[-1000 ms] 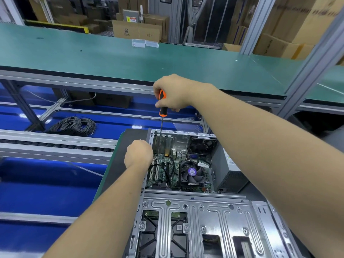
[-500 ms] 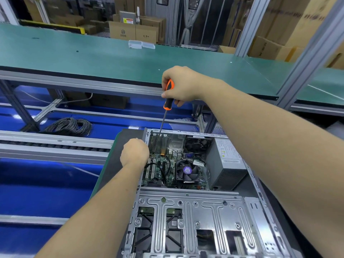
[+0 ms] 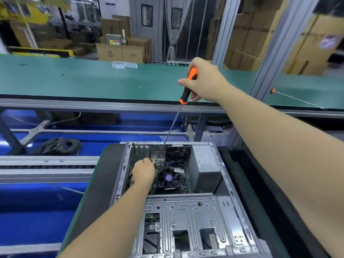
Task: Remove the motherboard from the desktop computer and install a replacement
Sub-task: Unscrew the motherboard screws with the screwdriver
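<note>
My right hand (image 3: 205,81) grips the screwdriver (image 3: 187,88) handle, its shaft slanting down-left into the open desktop case (image 3: 214,216). My left hand (image 3: 144,171) rests curled over the motherboard (image 3: 167,190) at the case's far left; I can't tell whether it holds anything.
</note>
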